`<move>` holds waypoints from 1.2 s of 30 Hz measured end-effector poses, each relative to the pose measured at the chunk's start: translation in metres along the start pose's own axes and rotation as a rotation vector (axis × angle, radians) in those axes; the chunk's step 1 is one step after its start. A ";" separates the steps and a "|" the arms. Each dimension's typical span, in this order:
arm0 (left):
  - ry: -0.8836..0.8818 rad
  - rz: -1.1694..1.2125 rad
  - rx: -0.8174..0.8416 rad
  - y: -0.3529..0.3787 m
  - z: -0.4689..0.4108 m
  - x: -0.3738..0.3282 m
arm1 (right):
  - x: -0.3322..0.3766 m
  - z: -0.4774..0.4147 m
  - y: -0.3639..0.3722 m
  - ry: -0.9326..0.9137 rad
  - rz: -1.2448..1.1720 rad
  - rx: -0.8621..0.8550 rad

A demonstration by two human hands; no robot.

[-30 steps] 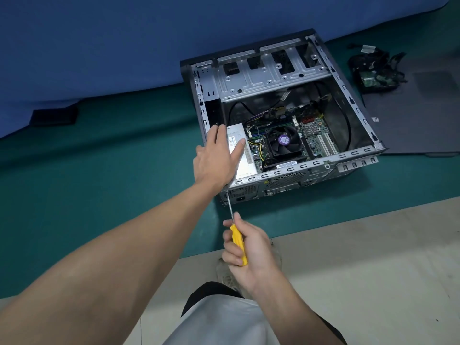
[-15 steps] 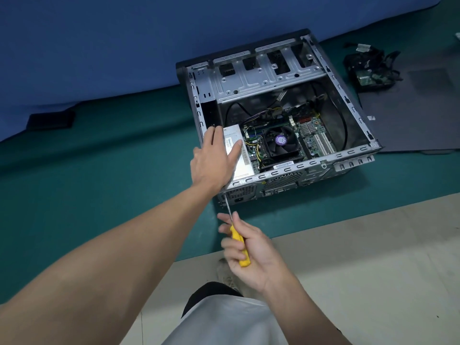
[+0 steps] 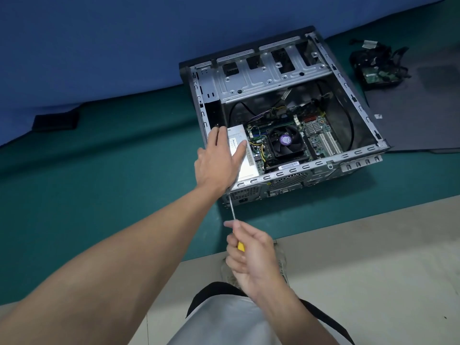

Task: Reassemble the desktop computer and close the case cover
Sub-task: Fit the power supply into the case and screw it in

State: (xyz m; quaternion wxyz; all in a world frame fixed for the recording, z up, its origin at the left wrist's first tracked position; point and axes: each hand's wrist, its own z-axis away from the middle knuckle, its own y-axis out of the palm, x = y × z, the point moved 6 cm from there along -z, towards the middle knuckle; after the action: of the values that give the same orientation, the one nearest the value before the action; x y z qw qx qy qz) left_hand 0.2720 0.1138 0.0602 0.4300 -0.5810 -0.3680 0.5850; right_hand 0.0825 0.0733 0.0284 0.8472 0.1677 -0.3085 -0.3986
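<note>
1. Open grey metal desktop computer case (image 3: 311, 166) lies on its side on the green floor mat (image 3: 99, 183), black cooler fan (image 3: 285, 143) exposed
2. Left hand (image 3: 219, 160) rests flat, fingers straight, on the silver box-shaped power supply (image 3: 245, 168) in the near-left corner
3. Right hand (image 3: 251, 257) grips the yellow-handled screwdriver (image 3: 232, 210), shaft pointing at the rear panel
4. Dark flat case cover (image 3: 418, 115) lies just beside the case, on its right

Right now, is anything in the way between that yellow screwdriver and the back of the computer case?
Nothing visible. The screwdriver runs from the right hand to the rear corner of the computer case; the left hand, resting on the power supply, hides its tip.
</note>
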 end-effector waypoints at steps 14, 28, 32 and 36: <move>-0.001 0.000 -0.001 0.000 0.000 0.000 | 0.026 0.016 0.015 -0.599 1.313 -0.339; -0.006 -0.001 0.003 0.000 0.001 0.001 | 0.027 0.007 0.001 -0.529 0.970 -0.288; -0.003 0.001 0.002 -0.001 0.001 0.000 | 0.030 0.010 0.019 -0.754 1.304 -0.338; 0.000 -0.006 -0.012 -0.002 0.001 -0.001 | 0.020 -0.006 0.008 -0.346 0.716 -0.191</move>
State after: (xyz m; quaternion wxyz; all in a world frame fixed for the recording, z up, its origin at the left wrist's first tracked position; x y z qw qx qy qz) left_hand 0.2707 0.1138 0.0621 0.4281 -0.5825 -0.3732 0.5815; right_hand 0.1005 0.0626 0.0360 0.8797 -0.0993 -0.4472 -0.1277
